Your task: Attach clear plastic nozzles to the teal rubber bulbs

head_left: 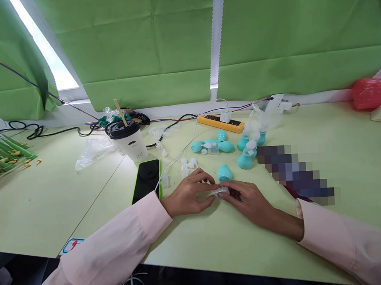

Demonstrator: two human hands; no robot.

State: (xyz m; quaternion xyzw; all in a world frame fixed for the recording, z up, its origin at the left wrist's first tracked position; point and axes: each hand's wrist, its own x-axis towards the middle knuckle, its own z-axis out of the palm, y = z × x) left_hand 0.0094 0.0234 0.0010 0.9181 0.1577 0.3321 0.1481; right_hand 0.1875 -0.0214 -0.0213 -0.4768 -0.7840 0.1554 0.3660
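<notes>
1. Our left hand (191,193) is curved, its thumb and forefinger nearly closed, the tips at the left end of a small clear plastic piece (221,191); its other fingers are loosely bent.
2. Our right hand (253,203) pinches the right end of that piece between thumb and fingertips, the rest of the hand curled in.
3. The piece lies between our two hands, low over the table (198,240); we cannot tell whether it touches the top.
4. Just beyond our fingertips sits a lone teal bulb (224,173), with no clear part seen on it.
5. Further off, more teal bulbs (225,146) lie in a group, and a right-hand cluster (244,161) has whitish parts at its tops. Those look fitted, so we judge some joining done, though we cannot confirm it.
6. Loose clear and white parts (185,170) near the phone (147,176) suggest handling remains, as does the piece we hold.
7. Outward stand a lidded cup (131,145) and an orange power strip (221,123).
</notes>
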